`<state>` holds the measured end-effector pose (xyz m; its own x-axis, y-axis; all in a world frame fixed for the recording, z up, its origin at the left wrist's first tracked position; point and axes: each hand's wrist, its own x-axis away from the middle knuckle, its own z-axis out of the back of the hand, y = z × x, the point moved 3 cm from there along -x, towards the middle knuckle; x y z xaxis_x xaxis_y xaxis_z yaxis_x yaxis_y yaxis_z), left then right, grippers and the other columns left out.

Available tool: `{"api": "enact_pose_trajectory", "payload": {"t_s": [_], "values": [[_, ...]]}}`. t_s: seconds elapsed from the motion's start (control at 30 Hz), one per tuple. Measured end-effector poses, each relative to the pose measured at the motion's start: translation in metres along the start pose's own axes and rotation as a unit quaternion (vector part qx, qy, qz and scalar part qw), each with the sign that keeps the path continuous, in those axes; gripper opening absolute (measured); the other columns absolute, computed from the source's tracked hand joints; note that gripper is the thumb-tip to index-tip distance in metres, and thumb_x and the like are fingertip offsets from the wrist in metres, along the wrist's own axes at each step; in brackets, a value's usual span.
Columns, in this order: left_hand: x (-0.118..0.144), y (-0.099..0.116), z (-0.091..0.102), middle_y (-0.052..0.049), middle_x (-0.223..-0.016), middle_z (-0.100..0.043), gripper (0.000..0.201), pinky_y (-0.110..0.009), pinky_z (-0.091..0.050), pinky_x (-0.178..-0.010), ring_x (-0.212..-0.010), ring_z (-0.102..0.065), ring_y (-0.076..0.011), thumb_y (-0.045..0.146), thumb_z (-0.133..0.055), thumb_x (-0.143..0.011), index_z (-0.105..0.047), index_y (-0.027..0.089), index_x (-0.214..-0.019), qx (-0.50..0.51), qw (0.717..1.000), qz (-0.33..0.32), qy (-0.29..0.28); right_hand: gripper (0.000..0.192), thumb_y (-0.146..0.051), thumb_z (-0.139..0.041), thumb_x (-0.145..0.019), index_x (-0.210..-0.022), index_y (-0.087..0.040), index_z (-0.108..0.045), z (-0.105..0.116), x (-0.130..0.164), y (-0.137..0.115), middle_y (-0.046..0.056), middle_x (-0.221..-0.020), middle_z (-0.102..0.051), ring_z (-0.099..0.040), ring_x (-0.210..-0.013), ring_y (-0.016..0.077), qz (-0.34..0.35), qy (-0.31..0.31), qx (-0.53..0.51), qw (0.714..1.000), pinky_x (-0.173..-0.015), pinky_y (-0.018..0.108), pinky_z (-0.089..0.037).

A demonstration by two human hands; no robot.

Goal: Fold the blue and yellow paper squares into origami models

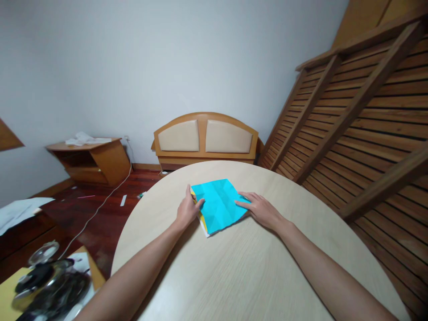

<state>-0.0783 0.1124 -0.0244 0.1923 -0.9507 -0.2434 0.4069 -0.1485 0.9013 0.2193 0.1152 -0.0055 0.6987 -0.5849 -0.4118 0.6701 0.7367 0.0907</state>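
Cyan paper (219, 203), unlettered, lies under left hand (187, 210), right hand (260, 209).

Left hand (187, 210): rests on the left edge of the cyan paper (219, 204), thumb on its top face; fingers curl at the edge
Right hand (262, 209): lies flat, fingertips on the paper's right side
Paper: creased, cyan on top, yellow showing at the near left edge; lies on the round table (240, 272)
Behind: headboard (205, 139) against the wall; slatted frame (361, 111) leaning at right
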Motion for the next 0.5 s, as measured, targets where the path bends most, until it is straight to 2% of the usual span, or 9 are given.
{"api": "enact_pose_trajectory", "payload": {"t_s": [0.1,0.17,0.23,0.27,0.33,0.43,0.5], "values": [[0.002,0.01,0.001,-0.02,-0.136,-0.05,0.079,-0.05,-0.037,-0.107,-0.13,-0.046,-0.0371,0.029,-0.074,-0.076,-0.038,0.016,-0.146,-0.154,0.978,-0.129,0.058,0.053,-0.011,-0.052,-0.088,-0.138,-0.03,-0.056,0.001,0.006,-0.003,0.008,-0.147,-0.051,-0.047,-0.13,0.0262,0.017,-0.051,-0.048,0.997,-0.104,0.05,-0.041],[0.005,0.015,-0.006,-0.02,-0.151,-0.036,0.07,-0.052,-0.031,-0.113,-0.14,-0.035,-0.0372,0.03,-0.068,-0.082,-0.041,0.018,-0.145,-0.194,0.96,-0.199,0.033,0.056,-0.017,-0.056,-0.086,-0.141,-0.028,-0.053,0.01,0.002,-0.003,0.009,-0.148,-0.05,-0.046,-0.131,0.0272,0.028,-0.07,-0.082,0.994,-0.107,0.051,-0.038],[0.008,0.018,-0.016,-0.018,-0.156,-0.028,0.06,-0.051,-0.029,-0.116,-0.144,-0.03,-0.0359,0.031,-0.061,-0.088,-0.044,0.017,-0.144,-0.229,0.944,-0.237,-0.02,0.045,-0.024,-0.053,-0.091,-0.136,-0.026,-0.059,0.02,-0.012,-0.003,0.009,-0.137,-0.061,-0.052,-0.124,0.0268,0.027,-0.071,-0.105,0.992,-0.105,0.049,-0.039],[0.01,0.017,-0.022,-0.018,-0.157,-0.027,0.059,-0.051,-0.029,-0.117,-0.145,-0.028,-0.0359,0.03,-0.059,-0.089,-0.044,0.015,-0.143,-0.254,0.935,-0.243,-0.044,0.037,-0.03,-0.05,-0.095,-0.129,-0.025,-0.065,0.024,-0.022,-0.004,0.009,-0.128,-0.067,-0.056,-0.118,0.027,0.022,-0.068,-0.111,0.991,-0.103,0.049,-0.04],[0.013,0.015,-0.032,-0.019,-0.158,-0.028,0.059,-0.05,-0.027,-0.119,-0.146,-0.027,-0.0359,0.031,-0.058,-0.089,-0.044,0.011,-0.143,-0.309,0.915,-0.243,-0.085,0.037,-0.039,-0.044,-0.099,-0.121,-0.021,-0.07,0.028,-0.048,-0.009,0.009,-0.121,-0.071,-0.059,-0.113,0.0277,-0.008,-0.041,-0.124,0.991,-0.102,0.049,-0.041],[0.016,0.009,-0.041,-0.019,-0.158,-0.028,0.059,-0.05,-0.025,-0.119,-0.147,-0.025,-0.0352,0.036,-0.051,-0.094,-0.041,0.01,-0.146,-0.38,0.893,-0.213,-0.114,0.046,-0.041,-0.034,-0.103,-0.128,-0.017,-0.064,0.016,-0.087,-0.032,0.01,-0.129,-0.067,-0.057,-0.121,0.0255,-0.044,0.005,-0.177,0.983,-0.107,0.044,-0.04],[0.018,0.005,-0.043,-0.019,-0.158,-0.029,0.059,-0.051,-0.023,-0.119,-0.148,-0.023,-0.0352,0.039,-0.045,-0.097,-0.039,0.009,-0.148,-0.412,0.88,-0.195,-0.134,0.048,-0.042,-0.033,-0.103,-0.135,-0.016,-0.058,-0.003,-0.105,-0.056,0.01,-0.139,-0.06,-0.052,-0.129,0.0223,-0.025,-0.016,-0.213,0.977,-0.112,0.038,-0.036]]}}
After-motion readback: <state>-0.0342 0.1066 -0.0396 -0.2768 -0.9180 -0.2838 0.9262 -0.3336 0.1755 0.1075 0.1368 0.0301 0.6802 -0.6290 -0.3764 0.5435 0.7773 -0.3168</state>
